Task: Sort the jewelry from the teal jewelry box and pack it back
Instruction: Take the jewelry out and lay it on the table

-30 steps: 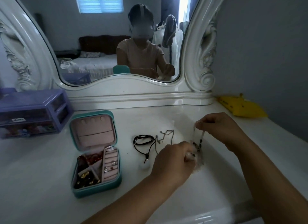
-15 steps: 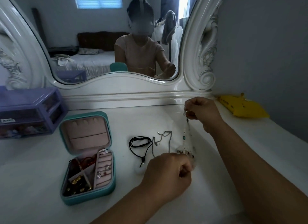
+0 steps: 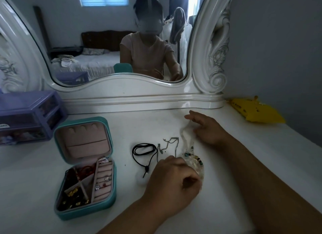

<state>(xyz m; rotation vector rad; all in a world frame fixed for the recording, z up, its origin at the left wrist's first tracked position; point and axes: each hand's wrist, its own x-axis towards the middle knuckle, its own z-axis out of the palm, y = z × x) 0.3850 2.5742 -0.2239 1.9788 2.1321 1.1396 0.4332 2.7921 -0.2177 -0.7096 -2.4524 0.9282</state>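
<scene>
The teal jewelry box (image 3: 111, 201) lies open on the white dressing table, its pink lid tipped back; rings, gold pieces and red items fill its compartments. To its right lie a black cord necklace (image 3: 143, 151) and a thin silver chain (image 3: 169, 143). A pale beaded necklace (image 3: 189, 147) with coloured beads is stretched out flat on the table. My left hand (image 3: 171, 183) is closed over its near end. My right hand (image 3: 207, 129) rests at its far end with fingers spread, touching the strand lightly or just off it.
A purple drawer unit (image 3: 26, 119) stands at the left behind the box. A yellow object (image 3: 256, 112) lies at the back right by the wall. The ornate white mirror frame (image 3: 139, 98) runs along the back and reflects a seated person.
The beaded necklace was held taut in the air between both hands; now it lies on the table and my right hand has lowered and spread its fingers.
</scene>
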